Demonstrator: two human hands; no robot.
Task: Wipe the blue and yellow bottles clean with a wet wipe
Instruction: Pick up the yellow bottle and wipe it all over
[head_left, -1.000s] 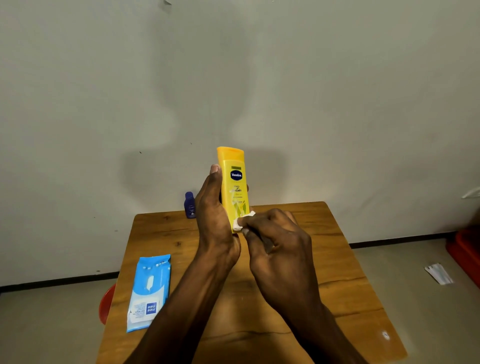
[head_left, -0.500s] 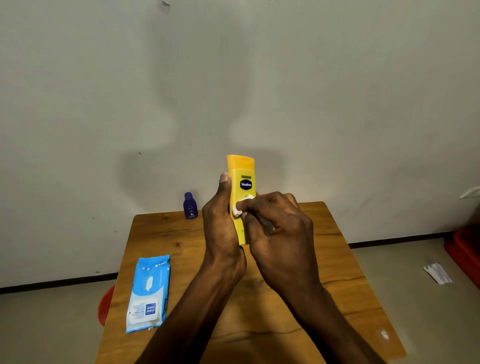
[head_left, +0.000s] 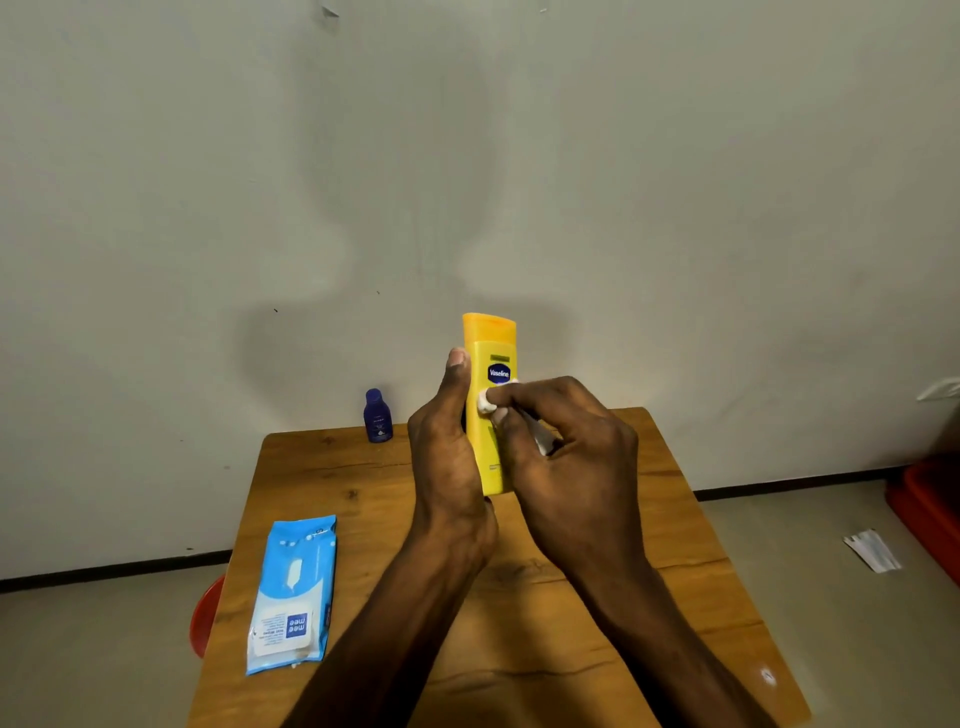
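My left hand (head_left: 449, 447) holds the yellow bottle (head_left: 491, 353) upright above the table, thumb along its left edge. My right hand (head_left: 566, 457) pinches a small white wet wipe (head_left: 485, 401) and presses it against the bottle's front, just below the blue logo. The bottle's lower part is hidden behind both hands. A small dark blue bottle (head_left: 378, 415) stands upright at the table's far edge, left of my hands and apart from them.
A light blue pack of wipes (head_left: 293, 592) lies flat on the wooden table (head_left: 649, 519) at the front left. A red object (head_left: 205, 618) shows under the table's left edge. A red bin (head_left: 930, 509) and a scrap of paper (head_left: 872, 551) lie on the floor to the right.
My right hand has slid the wipe up the yellow bottle's front, from near its lower part to just under the logo. The bottle has shifted slightly right and lower.
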